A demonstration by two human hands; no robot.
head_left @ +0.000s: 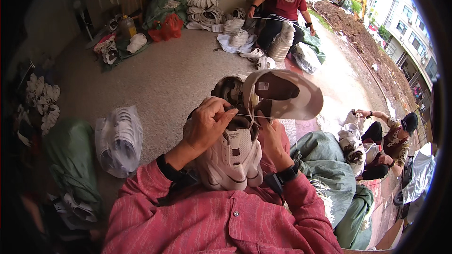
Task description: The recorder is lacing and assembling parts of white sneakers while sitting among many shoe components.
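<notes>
A thin white cord (247, 115) runs taut between my two hands. My left hand (205, 124) pinches one end between thumb and forefinger. At the other end, my right hand (273, 141) is closed on the cord, its thumb and forefinger close to a pale shoe upper (306, 99). That upper is tipped on its side, with its brown lining showing. Beneath my hands, pale sneaker uppers (230, 160) lie bunched together against my lap. Another upper with a dark opening (228, 89) sits just behind the cord.
A clear bag of white uppers (120, 138) stands at left, near a green sack (73, 160). More green sacks (325, 164) lie at my right. A person in a red shirt (285, 4) sits ahead beside piled uppers; another person (393, 146) works at right.
</notes>
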